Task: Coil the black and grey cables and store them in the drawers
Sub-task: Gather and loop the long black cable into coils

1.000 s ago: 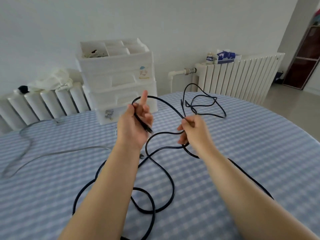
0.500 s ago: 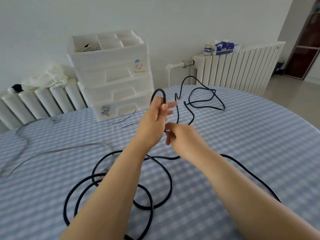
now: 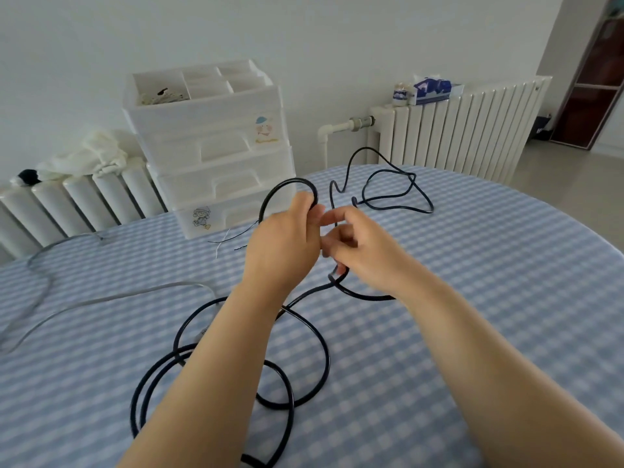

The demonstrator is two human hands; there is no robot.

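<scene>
Both forearms reach fwd over the table, w/ blue-white check cloth, hands meeting just above its middle. Left hand is raised, back of hand toward camera, fingers curled closed around the black cable; a small loop of it arches up out of the top of the fist and comes back down by the fingertips. Right hand sits just beside it, nearly touching, wrist bent, fingers loosely bent inward around a strand of the same cable. Motion blur there, so can't tell if it's a firm pinch or just guiding. Below right hand the cable curves under the wrist, then runs back toward the person in several big slack loops lying on the cloth btwn the arms. Far end lies in loose kinks on the table beyond the hands, near the right radiator. Grey cable lies uncoiled on the left side of the table, well apart from both hands. White drawer unit stands at the table's far edge, drawers shut, open tray on top.
</scene>
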